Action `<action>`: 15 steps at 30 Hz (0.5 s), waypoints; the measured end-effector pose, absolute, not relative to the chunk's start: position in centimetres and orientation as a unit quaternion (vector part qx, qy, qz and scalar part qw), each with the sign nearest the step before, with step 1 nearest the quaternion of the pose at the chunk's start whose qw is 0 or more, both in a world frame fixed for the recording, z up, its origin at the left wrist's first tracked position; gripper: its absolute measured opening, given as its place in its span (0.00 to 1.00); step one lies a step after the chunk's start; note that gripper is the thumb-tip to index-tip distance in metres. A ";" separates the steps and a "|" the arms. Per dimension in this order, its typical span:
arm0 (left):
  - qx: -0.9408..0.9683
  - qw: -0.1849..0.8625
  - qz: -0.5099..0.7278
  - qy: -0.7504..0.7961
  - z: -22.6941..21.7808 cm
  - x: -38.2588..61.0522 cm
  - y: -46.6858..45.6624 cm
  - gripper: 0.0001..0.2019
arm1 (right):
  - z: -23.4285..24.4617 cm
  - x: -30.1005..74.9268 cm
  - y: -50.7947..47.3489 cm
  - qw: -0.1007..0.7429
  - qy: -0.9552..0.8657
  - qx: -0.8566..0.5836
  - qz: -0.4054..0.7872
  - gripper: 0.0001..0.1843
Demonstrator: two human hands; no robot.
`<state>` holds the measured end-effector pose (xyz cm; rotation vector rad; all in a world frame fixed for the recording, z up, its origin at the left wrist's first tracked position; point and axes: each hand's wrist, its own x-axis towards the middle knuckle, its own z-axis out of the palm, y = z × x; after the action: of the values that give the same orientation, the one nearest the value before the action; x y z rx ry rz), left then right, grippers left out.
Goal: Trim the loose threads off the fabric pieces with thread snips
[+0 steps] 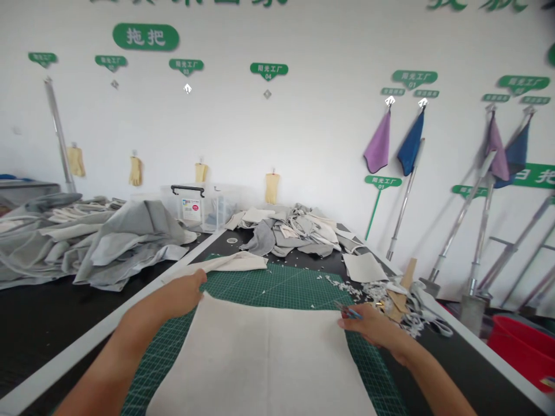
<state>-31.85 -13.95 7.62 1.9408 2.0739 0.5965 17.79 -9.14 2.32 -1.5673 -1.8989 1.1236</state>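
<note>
Over the green mat (295,283), the left hand (189,290) is pinching white cloth (269,358), the right hand (370,326) clasping blue-handled snips (351,312)

pass: green mat (281,286) beyond white cloth (264,358) | block ahead: scrap heap (299,231) | block right: clippings (373,292)

On the wall (329,127), a big sign (145,37) is reading 拖把. Below it to the right, a tag (186,65) is showing 阳光工厂 03, a farther tag (269,70) 阳光工厂 04. At right, an upper plate (414,78) and a lower plate (383,182) are both reading 阳光工厂 01. A label (191,209) on the box (210,209) is carrying illegibly small print.
</note>
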 end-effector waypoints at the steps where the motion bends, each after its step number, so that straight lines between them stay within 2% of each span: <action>1: 0.681 0.115 0.158 0.705 7.0 -31.2 -13.6 0.14 | 1.7 17.6 -8.6 0.219 -0.703 -0.563 0.376 0.20; 3: 0.726 0.146 0.108 0.664 6.8 -29.1 -13.2 0.17 | 0.8 17.2 -7.9 0.225 -0.709 -0.569 0.350 0.21; 7: 0.809 0.259 0.131 0.512 8.5 -22.2 -12.5 0.19 | -0.2 16.5 -7.2 0.222 -0.680 -0.609 0.343 0.25; 11: 0.842 0.270 0.169 0.435 8.5 -14.6 -10.2 0.19 | -1.0 16.4 -6.8 0.257 -0.698 -0.609 0.275 0.28; 15: 0.853 0.248 0.208 0.410 5.4 -8.4 -7.4 0.22 | -1.1 16.6 -6.8 0.300 -0.709 -0.596 0.229 0.21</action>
<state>-8.35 -7.41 5.36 2.3242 1.1184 0.5661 16.57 -6.84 -1.07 -1.5811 -1.8818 0.6089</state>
